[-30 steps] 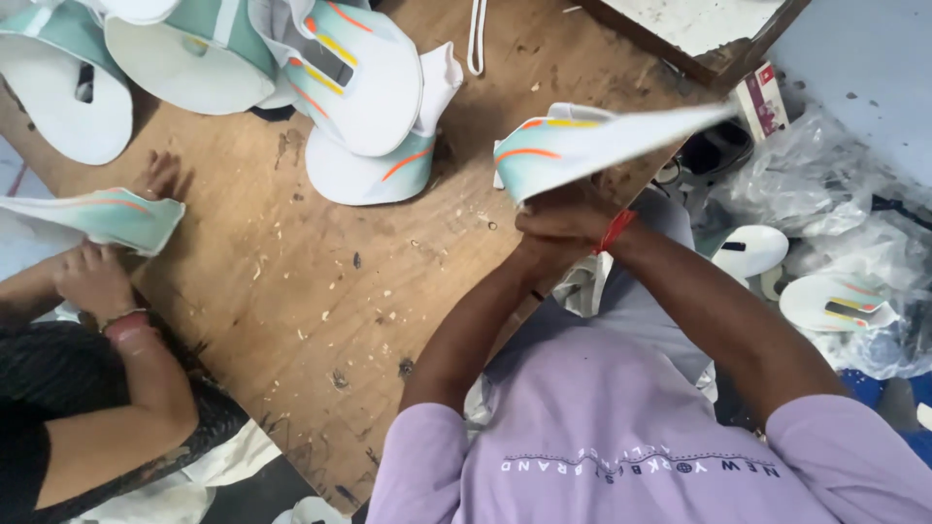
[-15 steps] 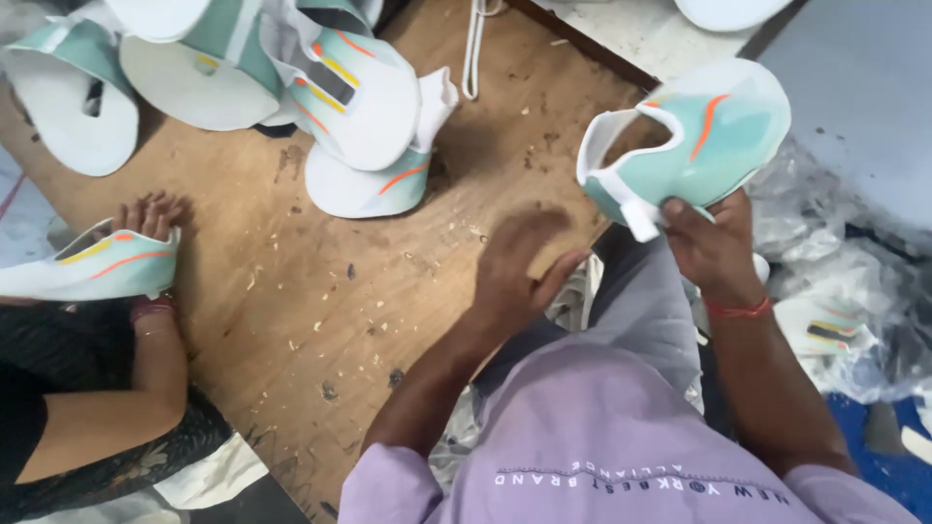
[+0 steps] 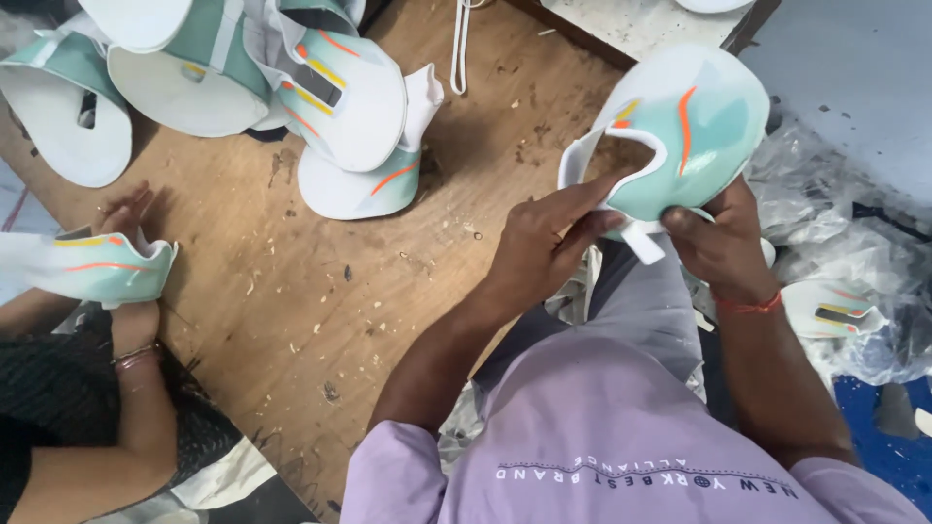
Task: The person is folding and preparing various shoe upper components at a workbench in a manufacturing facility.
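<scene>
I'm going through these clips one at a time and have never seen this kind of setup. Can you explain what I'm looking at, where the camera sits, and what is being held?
There is no machine here. The one view comes from a camera worn on a person's head, looking down at their own bare hands. The left hand and right hand together hold a mint-green and white shoe upper with orange and yellow stripes. Below lies a wooden board strewn with small scraps, with a pile of similar shoe uppers at its far edge. At the left, another person's hand touches one more upper. Crumpled plastic wrap lies to the right.
</scene>
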